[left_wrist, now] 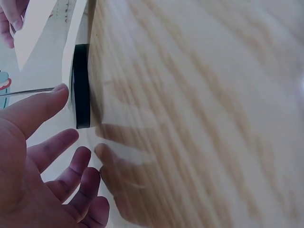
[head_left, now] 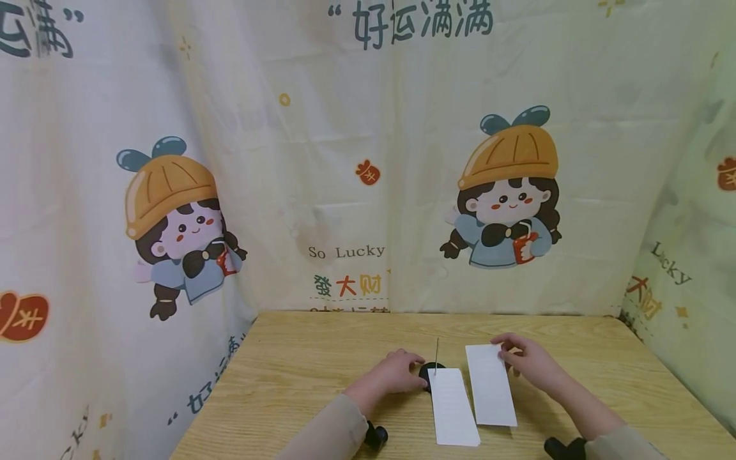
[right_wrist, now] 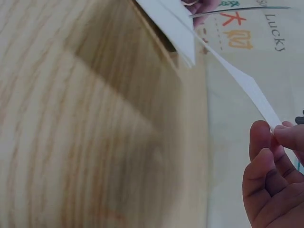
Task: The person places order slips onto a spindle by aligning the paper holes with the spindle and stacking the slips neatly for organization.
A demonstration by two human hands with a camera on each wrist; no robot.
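A spike file with a round black base [head_left: 424, 373] and a thin upright metal spike [head_left: 437, 352] stands on the table. White paper slips [head_left: 454, 409] are stuck on the spike near their top edge and lie over part of the base. My left hand [head_left: 398, 372] is at the base's left side. In the left wrist view its thumb [left_wrist: 50, 102] reaches the base beside the spike, and the other fingers are spread loosely below. My right hand [head_left: 531, 365] pinches another white paper slip [head_left: 492, 386] by its upper right corner, just right of the spiked slips.
The wooden table [head_left: 310, 345] ends at a printed cloth curtain [head_left: 322, 211] at the back, with more cloth on both sides. Black wrist mounts [head_left: 377, 436] show at both sleeves.
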